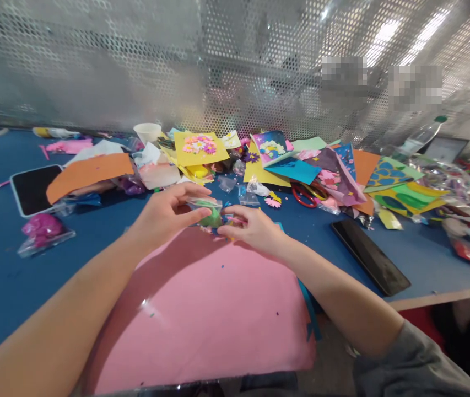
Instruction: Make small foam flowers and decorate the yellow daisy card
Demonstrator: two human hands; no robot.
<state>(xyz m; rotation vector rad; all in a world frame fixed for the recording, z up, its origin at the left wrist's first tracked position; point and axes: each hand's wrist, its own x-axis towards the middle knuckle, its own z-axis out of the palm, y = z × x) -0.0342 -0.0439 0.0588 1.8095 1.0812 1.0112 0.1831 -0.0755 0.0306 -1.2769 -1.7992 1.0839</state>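
Observation:
Between my two hands is a small clear zip bag [209, 214] with something green inside. My left hand [171, 212] grips the bag's left side between thumb and fingers. On the other side, the curled fingers of my right hand [251, 227] pinch at the bag's right edge; exactly what they hold is partly hidden. Beneath both hands lies a large pink sheet [218, 309] with a few tiny specks on it. Small colourful bits show just under the bag, at the sheet's far edge.
Across the back run coloured papers, including a yellow card [183, 157] with flowers, an orange piece [94, 173] and red-handled scissors [304, 196]. A black phone [371, 256] lies at right, another phone [34, 190] at left beside a bagged magenta lump [42, 229]. A perforated metal panel [135, 66] stands behind.

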